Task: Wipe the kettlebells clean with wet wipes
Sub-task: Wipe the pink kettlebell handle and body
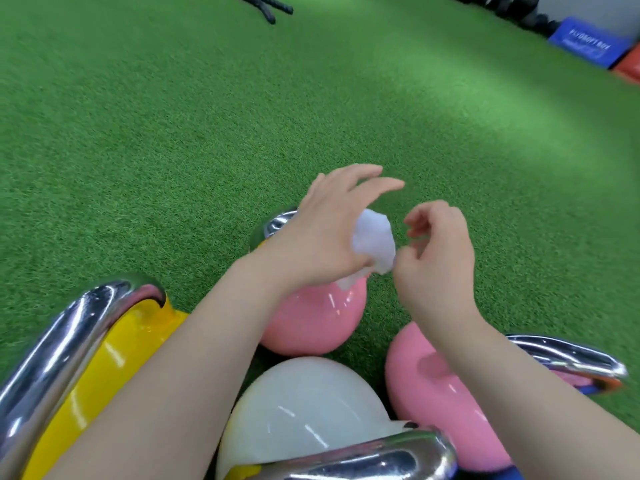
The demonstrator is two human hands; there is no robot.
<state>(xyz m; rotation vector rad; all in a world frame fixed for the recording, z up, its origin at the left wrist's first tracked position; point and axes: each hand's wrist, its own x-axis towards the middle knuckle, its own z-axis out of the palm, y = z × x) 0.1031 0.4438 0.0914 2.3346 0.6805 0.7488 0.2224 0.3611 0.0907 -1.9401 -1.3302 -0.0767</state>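
Several glossy kettlebells with chrome handles stand on green turf: a yellow one (104,368) at the lower left, a white one (301,407) at the bottom centre, a pink one (318,317) under my hands and a second pink one (433,393) at the lower right. My left hand (322,237) holds a crumpled white wet wipe (374,240) above the middle pink kettlebell, its fingers spread forward. My right hand (436,251) pinches the wipe's lower right edge with curled fingers.
Green artificial turf (173,133) stretches ahead. A blue soft box (588,43) and a red one (628,65) lie at the far right, dark equipment behind them. Black rope ends (270,10) lie at the top centre.
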